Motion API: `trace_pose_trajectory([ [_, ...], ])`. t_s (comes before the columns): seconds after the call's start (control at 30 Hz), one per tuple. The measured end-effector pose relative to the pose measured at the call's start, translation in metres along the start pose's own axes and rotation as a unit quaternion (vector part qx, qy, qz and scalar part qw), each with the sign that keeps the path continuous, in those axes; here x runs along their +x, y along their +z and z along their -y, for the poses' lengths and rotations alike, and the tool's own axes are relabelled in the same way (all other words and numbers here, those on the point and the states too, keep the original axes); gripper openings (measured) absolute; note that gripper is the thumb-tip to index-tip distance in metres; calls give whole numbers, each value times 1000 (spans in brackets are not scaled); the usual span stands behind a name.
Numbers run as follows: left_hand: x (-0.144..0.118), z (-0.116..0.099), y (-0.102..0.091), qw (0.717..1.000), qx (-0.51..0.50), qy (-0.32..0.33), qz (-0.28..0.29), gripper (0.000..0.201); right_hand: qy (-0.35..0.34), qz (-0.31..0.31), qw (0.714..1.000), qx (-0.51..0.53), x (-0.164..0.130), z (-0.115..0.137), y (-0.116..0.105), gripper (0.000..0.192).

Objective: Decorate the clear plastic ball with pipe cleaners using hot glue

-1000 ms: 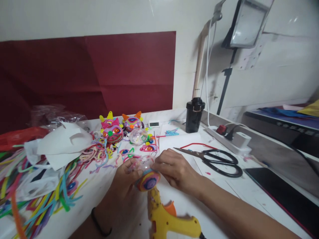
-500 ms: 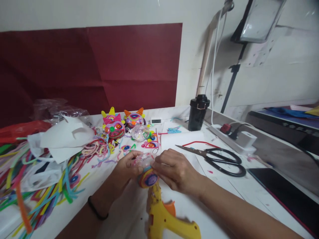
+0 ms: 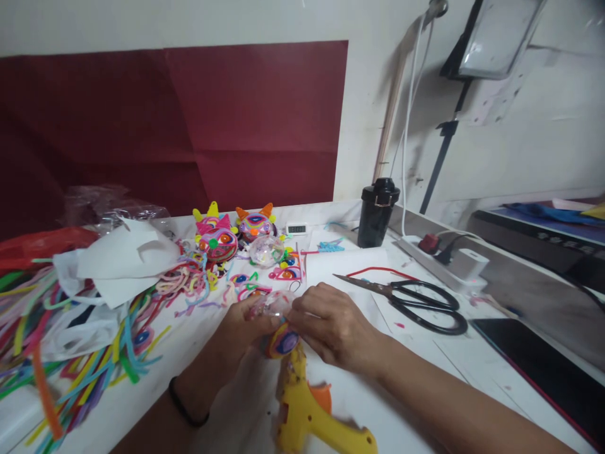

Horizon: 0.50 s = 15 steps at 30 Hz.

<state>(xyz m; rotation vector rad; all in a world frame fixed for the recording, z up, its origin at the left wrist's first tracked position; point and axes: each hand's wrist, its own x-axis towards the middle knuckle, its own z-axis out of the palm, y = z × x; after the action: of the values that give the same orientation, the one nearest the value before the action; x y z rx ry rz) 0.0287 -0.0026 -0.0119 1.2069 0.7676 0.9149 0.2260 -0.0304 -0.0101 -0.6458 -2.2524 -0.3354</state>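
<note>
— Item held?
— One clear plastic ball [image 3: 276,309], glossy, with a coiled disc of fuzzy orange, purple and blue pipe cleaner on its near face. Left hand [image 3: 246,325] and right hand [image 3: 331,325] each closed their grip on it from opposite sides, fingertips pinching the shell, just above the counter [image 3: 425,359].

— Directly beneath?
— Glue gun [image 3: 307,410], yellow moulded plastic, orange trigger, nozzle pointing up toward the ball; whether it touched the ball could not be told.

— To the right?
— Scissors [image 3: 411,302], black looped handles, steel blades closed, lying flat on white paper [image 3: 345,265], with a thin red wire [image 3: 378,272] curved beside them. Beyond: a black cylindrical lidded cup [image 3: 377,213] and a white power strip [image 3: 439,258].

— To the left?
— Loose pipe cleaners [image 3: 94,359], soft and fuzzy, many colours, tangled in a heap; crumpled white paper sheets [image 3: 123,265] over them.

— Further back?
— Two finished round masks [image 3: 236,233], spiral-patterned, with pointed yellow and orange ears; a second clear ball [image 3: 265,251]; a small white digital timer [image 3: 297,229].
</note>
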Motion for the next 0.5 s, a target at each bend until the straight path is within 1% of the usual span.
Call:
trace_pose_trajectory([
  [0.07,1,0,-1,1000,14,-19,12,17,19,-5,999,30,0,0,1,20],
  [0.23,2,1,-1,1000,0,-7,7,21,92,-36,985,143,0,-5,1,17],
  [0.3,2,2,0,1000,-3,0,6,19,121,-41,980,153,4,-6,-6,19],
  [0.37,3,3,0,1000,-8,5,6,18,164,-43,975,146,9,-3,-19,14],
  [0.4,3,4,-1,1000,-6,5,3,19,188,-34,971,141,12,2,-27,9],
  [0.43,3,5,-2,1000,-1,3,-1,20,214,-8,968,134,13,8,-35,6],
  [0.47,4,5,-3,1000,5,2,-7,20,229,38,964,128,12,16,-42,9],
  [0.5,4,6,-4,1000,10,2,-13,21,232,97,960,126,9,24,-47,10],
])
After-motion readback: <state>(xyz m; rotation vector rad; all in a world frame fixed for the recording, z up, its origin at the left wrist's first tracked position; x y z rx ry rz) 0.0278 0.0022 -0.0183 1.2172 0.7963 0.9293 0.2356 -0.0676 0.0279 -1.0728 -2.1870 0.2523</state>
